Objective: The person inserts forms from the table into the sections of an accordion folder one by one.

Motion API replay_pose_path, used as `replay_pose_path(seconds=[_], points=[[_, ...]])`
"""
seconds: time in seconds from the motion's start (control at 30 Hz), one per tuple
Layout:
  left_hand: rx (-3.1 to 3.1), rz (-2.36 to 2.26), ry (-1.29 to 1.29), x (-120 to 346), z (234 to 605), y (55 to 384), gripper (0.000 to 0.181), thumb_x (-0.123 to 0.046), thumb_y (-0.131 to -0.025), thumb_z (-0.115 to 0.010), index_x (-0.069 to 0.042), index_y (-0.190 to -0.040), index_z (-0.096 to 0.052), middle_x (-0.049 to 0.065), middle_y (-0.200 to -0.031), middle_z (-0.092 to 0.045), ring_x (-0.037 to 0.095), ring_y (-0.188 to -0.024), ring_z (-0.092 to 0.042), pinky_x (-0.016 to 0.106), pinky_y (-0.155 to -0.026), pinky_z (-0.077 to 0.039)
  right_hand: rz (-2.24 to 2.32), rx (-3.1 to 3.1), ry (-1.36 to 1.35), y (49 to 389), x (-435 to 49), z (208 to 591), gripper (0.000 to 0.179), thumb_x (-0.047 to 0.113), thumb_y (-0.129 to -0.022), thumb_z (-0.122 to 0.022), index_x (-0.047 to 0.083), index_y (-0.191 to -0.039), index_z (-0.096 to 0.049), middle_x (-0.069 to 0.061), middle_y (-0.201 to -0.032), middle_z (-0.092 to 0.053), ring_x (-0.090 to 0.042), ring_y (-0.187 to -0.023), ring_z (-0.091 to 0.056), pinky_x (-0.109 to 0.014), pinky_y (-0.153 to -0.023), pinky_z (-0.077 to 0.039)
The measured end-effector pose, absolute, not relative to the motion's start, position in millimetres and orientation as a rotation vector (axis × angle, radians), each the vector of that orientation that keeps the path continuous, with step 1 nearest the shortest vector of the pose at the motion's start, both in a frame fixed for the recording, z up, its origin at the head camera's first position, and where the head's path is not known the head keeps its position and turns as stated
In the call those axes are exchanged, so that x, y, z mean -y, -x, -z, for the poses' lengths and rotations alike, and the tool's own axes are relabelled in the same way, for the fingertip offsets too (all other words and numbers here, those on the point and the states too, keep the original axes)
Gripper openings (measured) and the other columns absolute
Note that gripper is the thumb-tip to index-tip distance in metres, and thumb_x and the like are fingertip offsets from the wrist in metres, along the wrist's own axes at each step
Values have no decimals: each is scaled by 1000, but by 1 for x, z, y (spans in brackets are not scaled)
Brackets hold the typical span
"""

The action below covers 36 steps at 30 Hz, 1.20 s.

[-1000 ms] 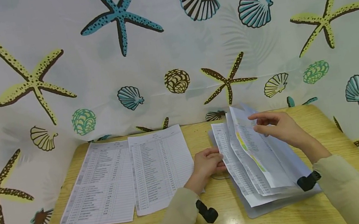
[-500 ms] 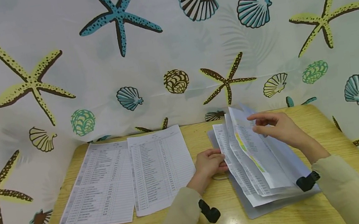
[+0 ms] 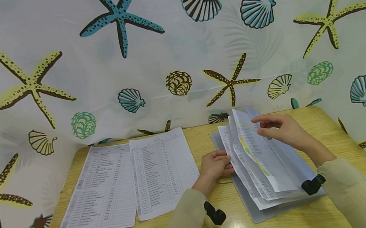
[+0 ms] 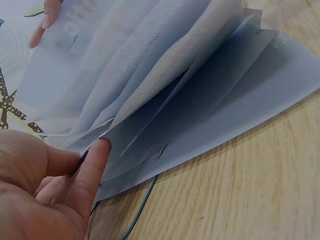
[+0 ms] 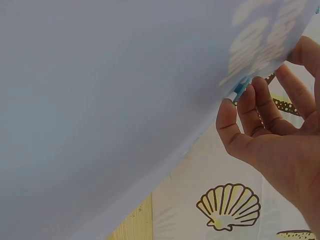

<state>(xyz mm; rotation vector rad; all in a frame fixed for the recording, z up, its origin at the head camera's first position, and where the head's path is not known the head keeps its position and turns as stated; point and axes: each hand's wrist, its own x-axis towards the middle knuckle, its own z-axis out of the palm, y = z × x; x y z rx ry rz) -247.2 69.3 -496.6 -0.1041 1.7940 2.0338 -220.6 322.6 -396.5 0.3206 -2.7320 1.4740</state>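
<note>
A translucent grey-blue plastic folder [image 3: 256, 211] lies at the right of the table, its cover raised, with several printed sheets [image 3: 276, 171] standing half-lifted inside. One sheet carries yellow and green highlighting. At the left edge, my left hand [image 3: 212, 167] pinches paper between thumb and fingers; the left wrist view shows the fingertips at the sheet edges, more leaves fanned beyond. My right hand [image 3: 286, 131] holds the upper part of the raised cover. In the right wrist view the cover [image 5: 100, 110] fills most of the picture, with the right fingers curled at its edge.
Two printed list sheets lie side by side at the left, one far left [image 3: 96, 190] and one nearer the middle [image 3: 165, 172]. A thin dark cord [image 4: 141, 207] comes out from under the folder. Behind the table hangs a shell-patterned cloth [image 3: 148, 72].
My left hand has shifted slightly right, and the left edge of the paper it pinches has moved right with it, baring more of the folder's left side. My right hand stays nearly still.
</note>
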Motion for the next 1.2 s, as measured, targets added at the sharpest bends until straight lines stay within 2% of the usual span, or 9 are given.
replay_pose_path(seconds=[0.83, 1.2], points=[[-1799, -2031, 70, -77, 497, 253, 31, 4, -100, -64, 8, -131, -64, 24, -114, -76, 15, -69, -70, 33, -69, -65, -1477, 2737, -325, 223, -320, 398, 40, 22, -102, -71, 11, -140, -68, -9, -109, -64, -15, -97, -61, -32, -76, -59], [-1804, -2036, 83, -74, 499, 252, 27, 1, -100, -67, 7, -127, -67, 22, -109, -77, 13, -65, -71, 33, -69, -66, -1459, 2744, -326, 223, -322, 398, 40, 23, -102, -71, 12, -140, -68, -9, -111, -65, -15, -98, -61, -32, -76, -58]])
